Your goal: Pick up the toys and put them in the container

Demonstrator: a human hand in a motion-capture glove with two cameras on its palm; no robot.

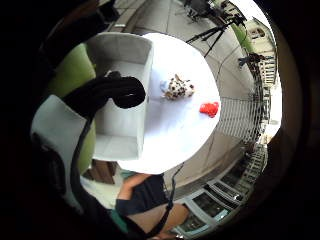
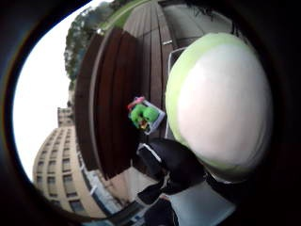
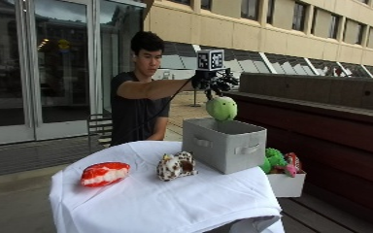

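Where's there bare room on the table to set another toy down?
The white tablecloth is bare along its near edge, in front of the red toy and spotted toy. It is crowded beside the grey container, with the spotted toy close by.

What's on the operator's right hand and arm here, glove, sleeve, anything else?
The right hand wears a black glove; in the palm views its fingers show as black fabric with a thin pale edge. The person wears a dark short-sleeved T-shirt, so the forearm is uncovered. The other hand is not visible in these views.
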